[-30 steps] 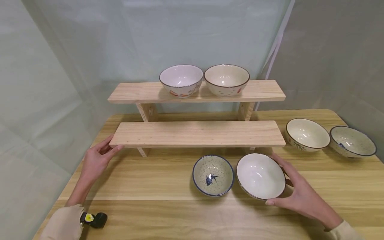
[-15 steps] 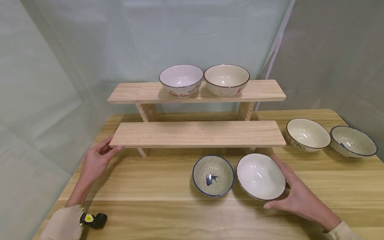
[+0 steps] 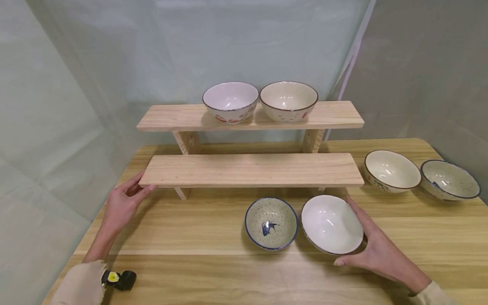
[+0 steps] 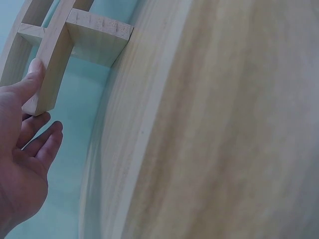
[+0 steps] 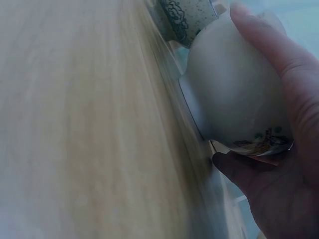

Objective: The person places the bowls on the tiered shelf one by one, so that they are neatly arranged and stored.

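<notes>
My left hand [image 3: 121, 205] holds the left end of the lower board of a two-tier wooden shelf [image 3: 251, 170]. In the left wrist view, the thumb lies on the board's edge [image 4: 51, 64] and the other fingers are around its end. On the right, my right hand [image 3: 377, 250] grips a white bowl [image 3: 331, 224] by its right side, thumb at the near rim and fingers around the far side. The right wrist view shows the white bowl's [image 5: 234, 84] painted outer wall and its foot close to the tabletop. Left of it sits a speckled blue-rimmed bowl [image 3: 271, 223] with a fish design.
On the upper board stand a white bowl with orange decoration [image 3: 230, 103] and a cream brown-rimmed bowl [image 3: 288, 101]. To the right of the shelf are another cream bowl [image 3: 391, 171] and a speckled bowl [image 3: 450, 180] on the wooden table [image 3: 183, 271].
My right hand has drawn in slightly against the white bowl, its thumb shifting a little left under the near rim. The left hand, the shelf and the bowls look unmoved.
</notes>
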`<state>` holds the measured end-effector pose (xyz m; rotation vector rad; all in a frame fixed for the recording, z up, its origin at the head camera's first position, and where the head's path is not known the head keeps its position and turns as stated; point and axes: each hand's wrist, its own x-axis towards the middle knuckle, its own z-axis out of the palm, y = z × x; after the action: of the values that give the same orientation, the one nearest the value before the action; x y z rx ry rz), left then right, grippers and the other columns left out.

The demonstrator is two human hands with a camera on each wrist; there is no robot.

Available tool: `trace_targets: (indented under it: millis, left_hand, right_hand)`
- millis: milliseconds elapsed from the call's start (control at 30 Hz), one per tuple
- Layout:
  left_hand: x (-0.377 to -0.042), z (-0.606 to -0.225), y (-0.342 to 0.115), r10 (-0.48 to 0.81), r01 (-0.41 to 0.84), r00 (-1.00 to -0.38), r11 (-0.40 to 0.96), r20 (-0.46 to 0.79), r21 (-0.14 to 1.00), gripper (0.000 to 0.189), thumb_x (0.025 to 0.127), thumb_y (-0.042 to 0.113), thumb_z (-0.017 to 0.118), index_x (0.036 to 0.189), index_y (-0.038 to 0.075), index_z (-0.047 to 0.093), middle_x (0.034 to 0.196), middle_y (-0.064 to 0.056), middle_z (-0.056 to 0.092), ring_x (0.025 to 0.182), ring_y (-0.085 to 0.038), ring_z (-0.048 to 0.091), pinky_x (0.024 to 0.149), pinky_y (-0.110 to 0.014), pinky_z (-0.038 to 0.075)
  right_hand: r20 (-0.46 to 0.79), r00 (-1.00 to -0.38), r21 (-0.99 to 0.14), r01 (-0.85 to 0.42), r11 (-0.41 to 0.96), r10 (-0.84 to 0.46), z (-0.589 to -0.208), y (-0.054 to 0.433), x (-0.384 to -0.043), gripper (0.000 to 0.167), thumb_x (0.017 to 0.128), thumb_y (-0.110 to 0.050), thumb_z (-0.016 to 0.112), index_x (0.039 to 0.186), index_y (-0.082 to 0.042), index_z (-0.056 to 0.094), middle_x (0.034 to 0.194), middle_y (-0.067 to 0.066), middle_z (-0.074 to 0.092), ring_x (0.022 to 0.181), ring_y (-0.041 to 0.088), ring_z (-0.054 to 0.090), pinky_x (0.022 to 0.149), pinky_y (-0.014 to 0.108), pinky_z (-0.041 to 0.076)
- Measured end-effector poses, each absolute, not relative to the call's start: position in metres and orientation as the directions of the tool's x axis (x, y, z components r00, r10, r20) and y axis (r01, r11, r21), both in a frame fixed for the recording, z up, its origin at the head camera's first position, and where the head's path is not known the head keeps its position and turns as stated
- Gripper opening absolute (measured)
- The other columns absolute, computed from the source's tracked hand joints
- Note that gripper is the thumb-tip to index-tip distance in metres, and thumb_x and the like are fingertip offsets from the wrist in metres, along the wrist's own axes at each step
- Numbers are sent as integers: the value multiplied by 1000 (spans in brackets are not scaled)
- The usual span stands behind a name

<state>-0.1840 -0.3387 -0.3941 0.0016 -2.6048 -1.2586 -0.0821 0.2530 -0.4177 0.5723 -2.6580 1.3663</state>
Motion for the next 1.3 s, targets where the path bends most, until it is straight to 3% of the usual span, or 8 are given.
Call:
trace_targets:
  millis: [133, 300, 533, 667, 1067, 1300]
  left_hand:
    - [-184, -394, -339, -108, 102, -970, 629, 217, 771, 70, 102, 34, 69, 156, -1, 41, 145, -30, 52, 124, -17, 57, 80, -5, 44]
    - [-184, -395, -339, -107, 107, -970, 627, 221, 772, 70, 102, 34, 69, 156, -1, 42, 144, -30, 53, 120, -8, 57, 80, -5, 45]
    - [-183, -394, -339, -107, 111, -968, 629, 228, 769, 69, 102, 33, 69, 155, -1, 43, 143, -31, 53, 121, -12, 58, 79, -4, 45]
    - [-183, -394, -338, -108, 114, -967, 629, 231, 769, 68, 102, 32, 70, 155, -2, 43, 143, -31, 54, 119, -7, 58, 79, -5, 45]
    - [-184, -392, -339, -115, 96, -969, 635, 217, 766, 71, 101, 35, 70, 156, -1, 42, 144, -30, 53, 123, -17, 58, 80, -4, 44]
    - [-185, -393, -338, -112, 98, -970, 628, 214, 772, 70, 101, 33, 70, 156, -1, 42, 144, -31, 53, 117, -7, 59, 78, -5, 45]
  right_hand:
    - [254, -928, -770, -364, 524, -271, -419, 252, -81, 146, 56, -13, 104, 168, -14, 12, 161, 33, 23, 129, 55, 39, 98, 4, 25]
    - [261, -930, -767, -362, 530, -258, -421, 252, -81, 142, 57, -12, 104, 168, -14, 16, 162, 28, 25, 126, 43, 43, 97, 7, 30]
    - [282, -931, -761, -365, 537, -234, -424, 252, -81, 139, 56, -12, 104, 167, -13, 21, 161, 27, 28, 129, 10, 42, 95, 6, 33]
    - [303, -928, -757, -372, 537, -215, -425, 251, -81, 139, 54, -13, 105, 166, -13, 24, 159, 28, 33, 127, -6, 37, 96, 5, 31]
    - [346, -922, -755, -383, 533, -173, -428, 248, -81, 137, 49, -10, 105, 164, -10, 31, 152, 25, 43, 120, -5, 44, 93, 6, 36]
    - [344, -925, -766, -375, 522, -160, -429, 247, -81, 135, 50, -8, 105, 164, -10, 32, 151, 24, 44, 119, -4, 46, 92, 7, 37]
